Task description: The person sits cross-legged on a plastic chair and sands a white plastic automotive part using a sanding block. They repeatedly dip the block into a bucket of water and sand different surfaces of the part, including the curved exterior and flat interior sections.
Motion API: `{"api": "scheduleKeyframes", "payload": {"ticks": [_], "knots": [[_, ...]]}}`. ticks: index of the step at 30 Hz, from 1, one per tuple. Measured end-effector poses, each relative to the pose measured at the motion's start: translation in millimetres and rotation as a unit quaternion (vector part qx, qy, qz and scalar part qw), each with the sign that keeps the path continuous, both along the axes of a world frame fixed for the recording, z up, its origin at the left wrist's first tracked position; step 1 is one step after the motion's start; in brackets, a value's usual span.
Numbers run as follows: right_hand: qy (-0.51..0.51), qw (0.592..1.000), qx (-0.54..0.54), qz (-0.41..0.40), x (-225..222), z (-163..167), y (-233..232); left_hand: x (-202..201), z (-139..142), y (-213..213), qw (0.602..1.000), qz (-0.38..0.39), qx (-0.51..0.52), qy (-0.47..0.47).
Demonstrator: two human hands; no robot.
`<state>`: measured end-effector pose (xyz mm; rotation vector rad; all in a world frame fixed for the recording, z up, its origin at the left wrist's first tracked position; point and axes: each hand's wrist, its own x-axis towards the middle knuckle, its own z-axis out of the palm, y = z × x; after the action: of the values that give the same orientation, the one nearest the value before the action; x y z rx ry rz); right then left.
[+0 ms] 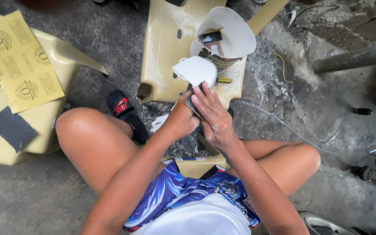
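I sit low with knees apart over a wet concrete floor. My left hand [180,118] grips the lower edge of a small white moulded plastic part [195,70]. My right hand [214,114] lies flat with its fingers pressing a dark piece of sandpaper [192,102] against that part's edge. The white part rests on a beige plastic panel [164,48] lying on the floor before me. A white cut-open container [229,37] with dark scraps inside stands just behind the part.
At the left a beige plastic seat [62,58] carries yellow sandpaper sheets [22,63] and a dark sheet [11,128]. My foot in a black and red sandal [125,111] rests between. A grey pipe [353,56] and tools lie at the right.
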<state>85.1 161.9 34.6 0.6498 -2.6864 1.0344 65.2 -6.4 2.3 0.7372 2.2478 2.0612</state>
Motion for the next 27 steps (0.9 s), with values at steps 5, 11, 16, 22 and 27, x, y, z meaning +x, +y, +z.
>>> {"api": "scheduleKeyframes", "payload": {"ticks": [5,11,16,22,27], "knots": [[-0.052,0.988,-0.111,-0.099,1.0,-6.3,2.3,0.6,2.4,-1.0,0.993,-0.043,-0.082,-0.073],[0.009,1.0,-0.02,0.015,0.7,-6.9,4.4,0.7,4.0,-2.4,0.997,-0.025,-0.06,-0.048],[-0.038,0.992,-0.065,-0.097,-4.3,-4.6,6.2,2.5,1.5,-1.2,0.992,-0.053,-0.094,-0.069],[-0.015,0.998,-0.026,-0.047,0.6,-0.9,0.8,1.5,1.0,-2.5,0.996,-0.037,-0.073,-0.026],[-0.018,0.996,-0.017,-0.086,2.4,-0.6,-0.9,2.9,2.3,-0.3,0.995,-0.034,-0.065,-0.074]]}}
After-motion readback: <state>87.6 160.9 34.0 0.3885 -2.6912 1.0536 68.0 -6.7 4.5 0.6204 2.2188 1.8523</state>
